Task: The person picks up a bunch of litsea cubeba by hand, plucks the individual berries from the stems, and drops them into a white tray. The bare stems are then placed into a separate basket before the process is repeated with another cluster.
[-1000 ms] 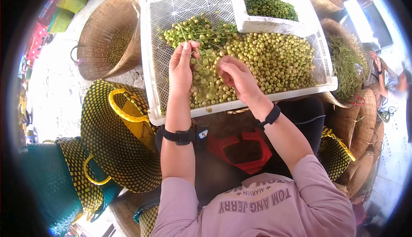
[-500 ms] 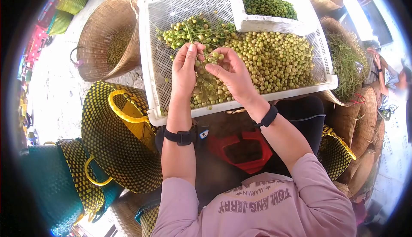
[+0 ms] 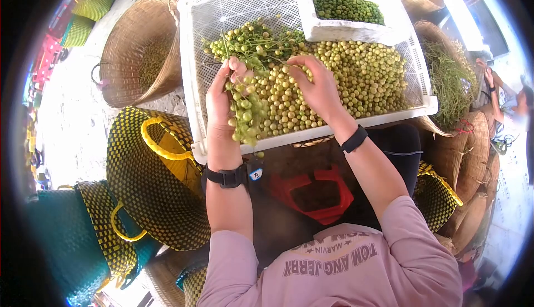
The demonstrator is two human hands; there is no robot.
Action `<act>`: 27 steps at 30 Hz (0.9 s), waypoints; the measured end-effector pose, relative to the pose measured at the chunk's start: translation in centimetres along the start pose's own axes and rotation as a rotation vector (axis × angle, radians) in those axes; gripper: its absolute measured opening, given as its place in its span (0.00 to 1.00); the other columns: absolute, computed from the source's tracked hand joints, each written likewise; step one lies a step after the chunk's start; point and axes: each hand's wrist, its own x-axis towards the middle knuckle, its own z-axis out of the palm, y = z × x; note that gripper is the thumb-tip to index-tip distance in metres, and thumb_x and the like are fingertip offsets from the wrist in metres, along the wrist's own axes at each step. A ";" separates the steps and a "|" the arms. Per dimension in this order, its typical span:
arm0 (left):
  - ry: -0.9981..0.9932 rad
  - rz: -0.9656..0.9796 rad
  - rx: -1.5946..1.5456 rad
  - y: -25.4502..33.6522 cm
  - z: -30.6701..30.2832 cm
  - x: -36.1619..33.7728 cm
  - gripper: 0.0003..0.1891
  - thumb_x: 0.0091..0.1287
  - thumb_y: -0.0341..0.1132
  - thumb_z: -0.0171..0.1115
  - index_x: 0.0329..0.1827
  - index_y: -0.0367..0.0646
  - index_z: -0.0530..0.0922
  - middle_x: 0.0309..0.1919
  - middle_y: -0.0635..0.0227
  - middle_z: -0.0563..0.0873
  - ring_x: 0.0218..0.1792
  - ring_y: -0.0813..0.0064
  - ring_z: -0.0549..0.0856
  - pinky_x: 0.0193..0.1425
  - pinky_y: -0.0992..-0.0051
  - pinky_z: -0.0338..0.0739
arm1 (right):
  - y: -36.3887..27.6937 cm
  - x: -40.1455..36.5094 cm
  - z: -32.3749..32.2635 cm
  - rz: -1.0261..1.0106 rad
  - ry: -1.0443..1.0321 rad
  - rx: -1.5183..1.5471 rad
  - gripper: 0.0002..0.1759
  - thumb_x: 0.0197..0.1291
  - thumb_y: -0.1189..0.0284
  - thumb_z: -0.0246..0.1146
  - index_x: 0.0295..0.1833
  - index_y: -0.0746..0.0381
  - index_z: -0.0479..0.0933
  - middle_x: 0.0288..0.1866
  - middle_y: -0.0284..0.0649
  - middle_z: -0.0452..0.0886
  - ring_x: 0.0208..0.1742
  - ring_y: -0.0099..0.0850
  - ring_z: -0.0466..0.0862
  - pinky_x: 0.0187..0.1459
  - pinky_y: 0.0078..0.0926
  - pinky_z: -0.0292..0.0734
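My left hand [image 3: 221,95] is closed around a sprig of round green berries [image 3: 243,112], which dangles over the near left part of a white mesh tray [image 3: 214,15]. My right hand [image 3: 320,87] is above the loose yellow-green berries [image 3: 356,79], thumb and fingers curled inward. A thin stem reaches its fingertips, but what lies between them I cannot make out. Beyond my hands, a heap of stemmed berries [image 3: 253,37] rests in the tray. A white foam box [image 3: 350,31] at the tray's far right corner holds small dark green berries [image 3: 347,8].
Left of the tray stand a wicker basket [image 3: 125,37] with berries inside and a black-and-yellow woven basket [image 3: 125,157]. To the right, another basket is heaped with green stems [image 3: 445,90]. A red plastic object [image 3: 334,207] sits below. Another person [image 3: 506,104] is at far right.
My left hand has shifted left and turned, and the berry sprig now hangs from it. My right hand has moved right, away from the left one.
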 end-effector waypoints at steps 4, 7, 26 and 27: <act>-0.166 -0.101 -0.254 -0.2 0.7 -0.4 0.04 0.72 0.32 0.49 0.37 0.47 0.68 0.23 0.80 0.66 0.25 0.87 0.62 0.26 0.86 0.61 | -1.2 -0.3 0.5 0.261 -0.118 0.387 0.10 0.66 0.69 0.58 0.47 0.63 0.78 0.42 0.38 0.82 0.44 0.28 0.80 0.48 0.26 0.72; -0.255 -0.197 -0.369 -0.4 0.5 -0.4 0.07 0.73 0.35 0.48 0.34 0.48 0.67 0.22 0.81 0.64 0.24 0.88 0.62 0.24 0.86 0.57 | -2.0 -0.2 0.9 0.363 -0.122 0.612 0.11 0.68 0.69 0.56 0.47 0.65 0.78 0.41 0.34 0.81 0.43 0.21 0.78 0.47 0.21 0.71; 0.544 0.311 0.587 -1.7 0.9 0.4 0.10 0.72 0.41 0.56 0.36 0.49 0.81 0.30 0.80 0.80 0.30 0.92 0.72 0.32 0.86 0.67 | -3.9 -4.4 1.4 0.534 -0.199 0.753 0.14 0.72 0.62 0.52 0.49 0.61 0.76 0.41 0.28 0.78 0.40 0.17 0.74 0.43 0.18 0.68; 0.544 0.323 0.628 -1.7 1.0 0.4 0.09 0.71 0.40 0.56 0.37 0.49 0.81 0.30 0.81 0.80 0.30 0.93 0.72 0.32 0.86 0.67 | -3.4 -4.5 1.6 0.534 -0.201 0.753 0.14 0.72 0.62 0.52 0.49 0.61 0.76 0.41 0.28 0.78 0.40 0.17 0.74 0.43 0.18 0.68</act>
